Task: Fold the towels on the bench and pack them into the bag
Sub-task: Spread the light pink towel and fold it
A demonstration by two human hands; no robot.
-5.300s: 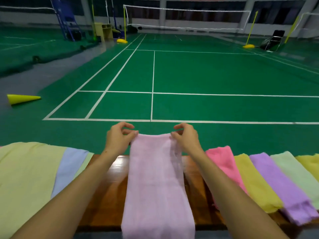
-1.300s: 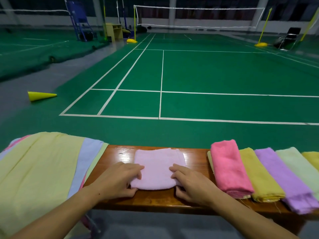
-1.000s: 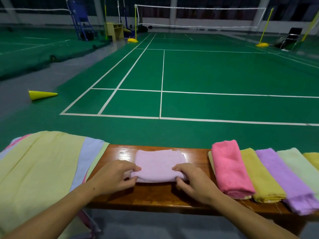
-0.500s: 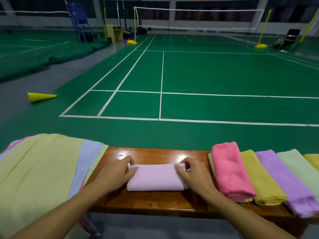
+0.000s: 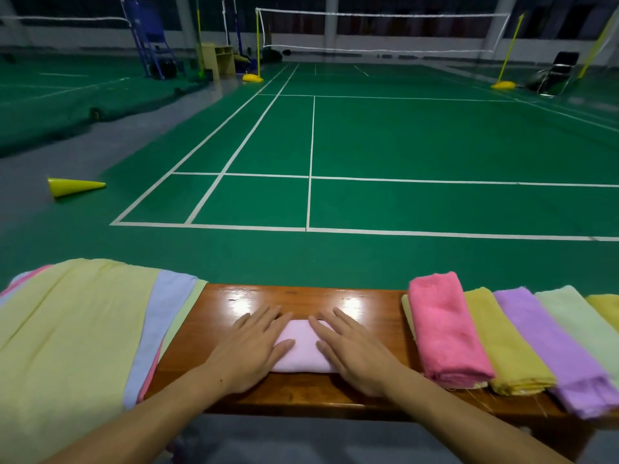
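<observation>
A small folded light-pink towel [image 5: 301, 349] lies on the glossy wooden bench [image 5: 301, 301], near its front edge. My left hand [image 5: 249, 349] lies flat on the towel's left end, fingers spread. My right hand [image 5: 351, 351] lies flat on its right end the same way. Only the middle strip of the towel shows between the hands. No bag is in view.
To the right lie folded towels side by side: pink [image 5: 445, 329], mustard [image 5: 505, 343], purple [image 5: 552, 349], pale green [image 5: 579, 319], yellow [image 5: 606, 306]. Unfolded yellow, blue and pink cloths [image 5: 73, 336] drape the bench's left end. A yellow cone [image 5: 72, 186] lies on the court floor.
The long pink towel held up earlier has been folded down into a small bundle. Since half a second ago, both hands moved from gripping its ends to pressing flat on top.
</observation>
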